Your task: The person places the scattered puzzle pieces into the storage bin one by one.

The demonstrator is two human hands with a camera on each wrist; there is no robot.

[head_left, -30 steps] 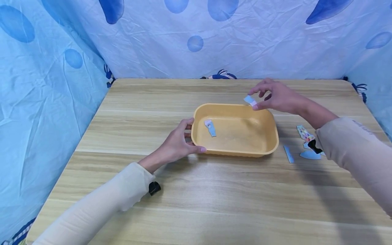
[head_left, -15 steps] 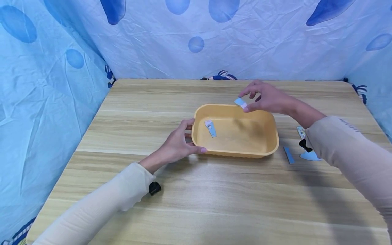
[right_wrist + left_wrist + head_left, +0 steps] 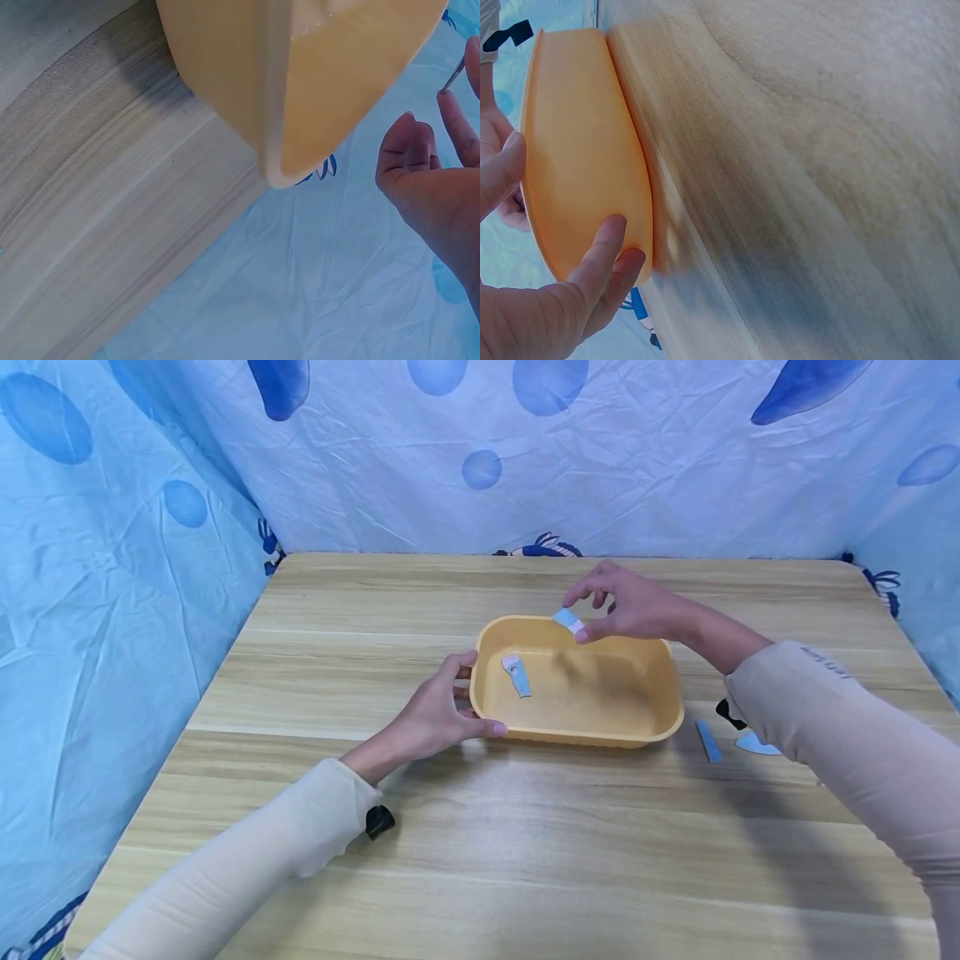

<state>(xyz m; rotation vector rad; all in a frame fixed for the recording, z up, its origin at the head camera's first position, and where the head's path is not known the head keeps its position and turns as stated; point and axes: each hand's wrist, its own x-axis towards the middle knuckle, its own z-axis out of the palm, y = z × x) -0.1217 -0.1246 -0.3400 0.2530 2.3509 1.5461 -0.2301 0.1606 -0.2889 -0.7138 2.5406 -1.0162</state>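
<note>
My left hand (image 3: 431,710) holds the left end of a shallow yellow plastic basin (image 3: 577,735). In the left wrist view, its fingers (image 3: 604,259) press the basin's outer wall and the thumb lies at the rim. Over the basin's far rim, my right hand (image 3: 633,603) pinches a flat blue-and-pink puzzle piece (image 3: 568,620) between thumb and index finger. The right wrist view shows this piece edge-on (image 3: 452,76). Inside the basin, towards its left end, lies another blue piece (image 3: 517,677) with a pale pink top.
Right of the basin, a narrow blue strip (image 3: 708,742) and a curved blue piece (image 3: 757,743) lie on the wooden table (image 3: 525,860), the latter partly behind the right sleeve (image 3: 825,727). A blue patterned cloth (image 3: 375,468) hangs along the table's back and sides.
My right hand has moved left with the pinched piece, from the basin's far right corner to over its far rim. The right sleeve now covers some loose pieces. The left hand stays still.
</note>
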